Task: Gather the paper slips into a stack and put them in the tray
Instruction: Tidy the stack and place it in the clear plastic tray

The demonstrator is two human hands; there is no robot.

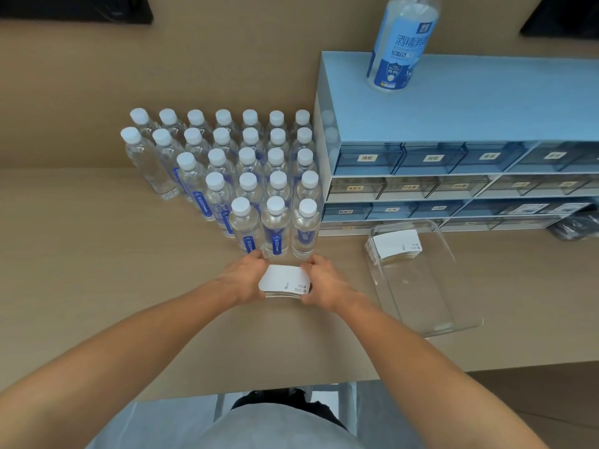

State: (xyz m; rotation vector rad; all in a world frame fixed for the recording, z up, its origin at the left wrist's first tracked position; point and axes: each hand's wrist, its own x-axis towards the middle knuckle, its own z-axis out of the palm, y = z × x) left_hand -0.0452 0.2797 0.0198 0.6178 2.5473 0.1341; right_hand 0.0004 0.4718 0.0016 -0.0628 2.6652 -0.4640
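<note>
A stack of white paper slips [282,280] rests on the tan table just in front of the water bottles. My left hand [243,280] grips its left side and my right hand [321,281] grips its right side, fingers curled over the far and near edges. To the right lies a clear plastic tray [431,306], set at an angle. Another stack of slips [393,245] sits in the tray's far end; the near part of the tray holds nothing.
Several rows of white-capped water bottles [246,176] stand right behind my hands. A blue drawer cabinet [453,124] fills the right rear, with a disinfectant bottle [400,43] on top. The table's front edge [259,388] runs near my body.
</note>
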